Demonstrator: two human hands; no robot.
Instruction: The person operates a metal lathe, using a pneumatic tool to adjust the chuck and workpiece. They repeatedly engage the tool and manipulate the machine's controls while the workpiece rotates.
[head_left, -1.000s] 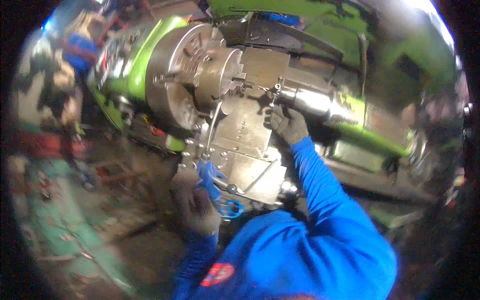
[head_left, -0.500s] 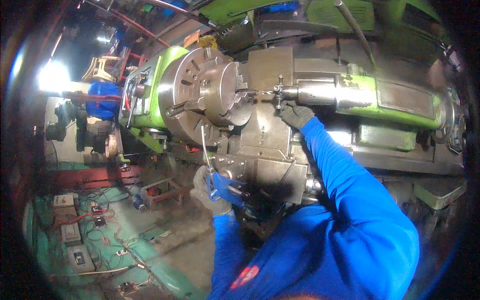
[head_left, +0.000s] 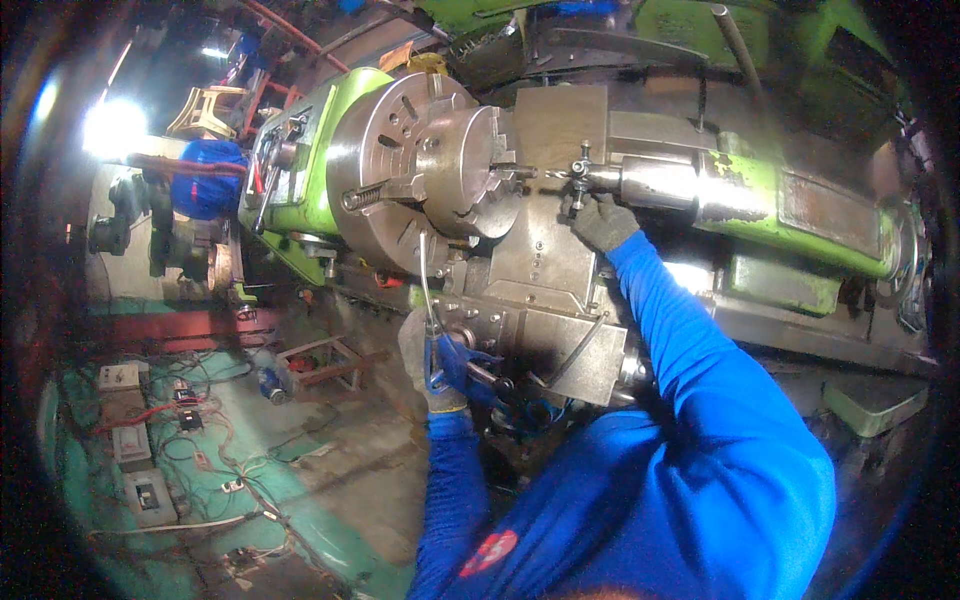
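I stand at a green lathe. Its big steel chuck [head_left: 420,165] faces right toward a drill bit in the drill chuck [head_left: 585,180] of the tailstock [head_left: 740,200]. My right hand [head_left: 603,220], in a dark glove, grips the chuck key at that drill chuck. Lower down, my left hand [head_left: 425,355], in a grey and blue glove, holds a handle [head_left: 470,365] on the front of the steel carriage [head_left: 560,340]. Both sleeves are bright blue.
A thin metal rod [head_left: 425,270] stands up near the left hand. A blue drum [head_left: 205,180] and another machine stand at far left. Electrical boxes [head_left: 130,445] and loose wires lie on the green floor at lower left, with a small frame [head_left: 315,360] nearby.
The view has swung left and down, showing more floor. My right hand stays at the drill chuck and my left hand stays at the carriage handle.
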